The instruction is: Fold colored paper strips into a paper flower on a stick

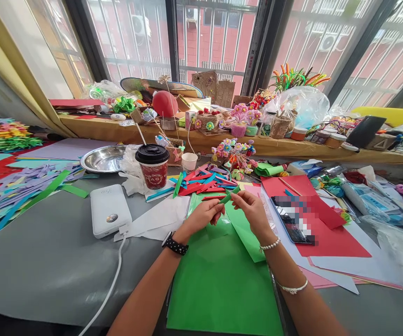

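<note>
Between my two hands is a narrow folded strip of green paper (230, 194), slanting up to the right. My left hand (204, 215) pinches its lower end, and the fingers of my right hand (249, 210) are closed on its upper part. Both hands are above a large green paper sheet (222, 289) lying flat in front of me. A smaller green piece (245, 233) lies partly under my right wrist. Just beyond my hands is a loose heap of red, blue and green paper strips (201, 181).
To the left are a white power bank (109, 212) with a cable, a lidded paper cup (152, 170), a metal plate (100, 158) and a pile of coloured strips (40, 186). A phone (290, 221) rests on red paper (330, 238) at right. Craft flowers (234, 154) stand behind.
</note>
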Tool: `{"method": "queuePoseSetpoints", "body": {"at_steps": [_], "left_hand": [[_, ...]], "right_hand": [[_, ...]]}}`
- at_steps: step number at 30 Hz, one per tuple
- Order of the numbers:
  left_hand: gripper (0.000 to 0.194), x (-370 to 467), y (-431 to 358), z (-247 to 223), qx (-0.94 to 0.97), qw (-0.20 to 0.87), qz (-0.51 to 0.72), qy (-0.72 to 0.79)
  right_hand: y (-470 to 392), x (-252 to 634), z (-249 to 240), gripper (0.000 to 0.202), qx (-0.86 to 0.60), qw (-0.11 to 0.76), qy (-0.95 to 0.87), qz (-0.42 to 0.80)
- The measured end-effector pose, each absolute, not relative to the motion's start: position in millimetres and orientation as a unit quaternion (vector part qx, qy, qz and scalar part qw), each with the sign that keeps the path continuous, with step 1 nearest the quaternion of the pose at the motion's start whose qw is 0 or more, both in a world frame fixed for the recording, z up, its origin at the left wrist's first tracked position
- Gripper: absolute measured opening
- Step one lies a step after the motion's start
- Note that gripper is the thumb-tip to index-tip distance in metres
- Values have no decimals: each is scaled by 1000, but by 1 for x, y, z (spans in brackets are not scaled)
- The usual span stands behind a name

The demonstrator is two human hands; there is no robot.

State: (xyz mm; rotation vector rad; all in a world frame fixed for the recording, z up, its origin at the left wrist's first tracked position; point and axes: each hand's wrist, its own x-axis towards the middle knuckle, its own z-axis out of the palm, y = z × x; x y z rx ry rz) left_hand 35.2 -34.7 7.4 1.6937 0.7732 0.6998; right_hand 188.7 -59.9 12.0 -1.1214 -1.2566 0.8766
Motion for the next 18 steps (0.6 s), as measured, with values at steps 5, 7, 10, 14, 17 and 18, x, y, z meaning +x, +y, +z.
{"method": "queuePoseSetpoints", "body": {"at_steps": [5,7,10,14,17,18], "left_hand": [[28,32,-34,13,698,535,313,359],[28,31,-34,16,673,531,341,385],[29,29,-34,18,657,549,338,391],[27,29,-35,20,648,565,332,387],[25,30,-35,19,625,566,369,391],[25,30,-35,19,613,565,387,394]], "right_hand": [[-60,190,14,21,-491,595,-519,367],[-60,191,14,22,-489,600,-513,371],[-60,192,15,21,-481,601,-507,388],[-60,192,15,18,-479,623,-486,382],[-60,191,15,18,-473,636,-477,380],[-60,191,15,18,-470,635,-476,386]]}}
